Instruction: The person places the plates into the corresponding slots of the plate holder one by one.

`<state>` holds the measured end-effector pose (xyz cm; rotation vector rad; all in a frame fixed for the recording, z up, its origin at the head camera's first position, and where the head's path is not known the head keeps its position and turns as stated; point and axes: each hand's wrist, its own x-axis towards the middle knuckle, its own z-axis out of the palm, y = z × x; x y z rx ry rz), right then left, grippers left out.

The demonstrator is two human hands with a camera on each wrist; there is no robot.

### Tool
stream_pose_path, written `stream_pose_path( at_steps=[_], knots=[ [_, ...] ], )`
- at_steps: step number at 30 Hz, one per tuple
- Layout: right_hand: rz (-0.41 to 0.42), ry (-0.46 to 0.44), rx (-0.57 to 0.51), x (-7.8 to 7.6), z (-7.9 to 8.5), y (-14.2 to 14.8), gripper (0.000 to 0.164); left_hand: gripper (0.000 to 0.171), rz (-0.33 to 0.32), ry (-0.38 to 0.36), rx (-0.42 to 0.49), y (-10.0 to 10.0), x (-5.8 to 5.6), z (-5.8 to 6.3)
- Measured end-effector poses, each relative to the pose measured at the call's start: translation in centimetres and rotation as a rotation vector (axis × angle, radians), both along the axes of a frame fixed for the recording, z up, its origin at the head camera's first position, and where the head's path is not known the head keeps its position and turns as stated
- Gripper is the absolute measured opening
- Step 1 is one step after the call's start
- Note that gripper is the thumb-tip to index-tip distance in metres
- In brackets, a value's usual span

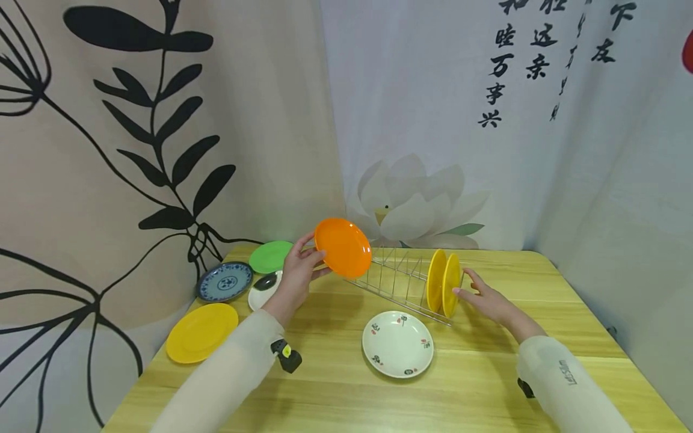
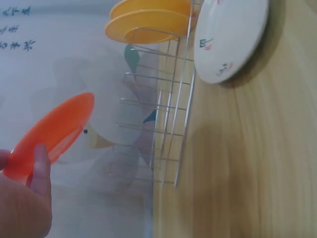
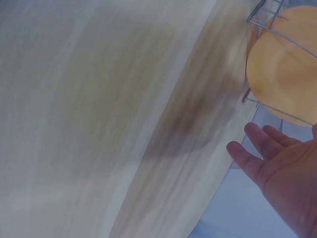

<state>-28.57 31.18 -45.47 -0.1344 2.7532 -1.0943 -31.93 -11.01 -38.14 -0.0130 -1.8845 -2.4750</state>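
Note:
My left hand (image 1: 295, 273) pinches the rim of an orange plate (image 1: 346, 248), thumb on one side and fingers on the other. The plate is tilted up in the air by the left end of a wire dish rack (image 1: 400, 302). In the left wrist view, the orange plate (image 2: 59, 129) is apart from the rack. Two yellow plates (image 1: 452, 284) stand on edge at the rack's right end. Beside them is my right hand (image 1: 489, 300), its fingers extended; whether the thumb touches the outer plate I cannot tell.
A white plate with small floral prints (image 1: 397, 346) lies in front of the rack. At the left of the wooden table (image 1: 335, 391) lie a yellow plate (image 1: 201, 334), a blue patterned plate (image 1: 224, 281), a green plate (image 1: 269, 257) and a white plate with a dark patch (image 1: 260, 297).

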Motion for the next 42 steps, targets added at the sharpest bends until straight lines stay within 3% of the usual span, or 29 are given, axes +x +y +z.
stream_pose_path(
  at_steps=[18, 33, 42],
  knots=[
    [-0.001, 0.007, 0.013, 0.1, -0.1, 0.3, 0.089, 0.050, -0.078, 0.029, 0.033, 6.0, -2.0, 0.3],
    [-0.005, -0.013, -0.007, 0.2, -0.1, 0.4, 0.087, 0.040, -0.120, 0.012, 0.067, 10.4, -2.9, -0.8],
    [-0.005, -0.012, 0.006, 0.0, -0.1, 0.2, 0.087, 0.036, -0.114, 0.012, 0.015, 12.1, -3.2, -1.2]
  ],
)
